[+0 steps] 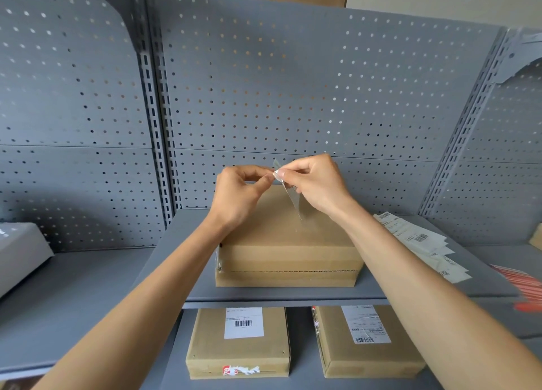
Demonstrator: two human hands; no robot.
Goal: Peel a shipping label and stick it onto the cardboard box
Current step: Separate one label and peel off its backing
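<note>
Your left hand [239, 191] and right hand [315, 184] both pinch the shipping label [289, 190] at its top corner, fingertips closed tight, likely splitting backing from sticker. It hangs edge-on just above the cardboard box [289, 252], centre shelf.

A cardboard box [289, 243] is sitting on the shelf [264, 293] in front of the pegboard [293, 81], with a row of labels [422, 243] lying to its right. Two labelled boxes [239, 342] are resting side by side on the lower shelf beneath.
</note>
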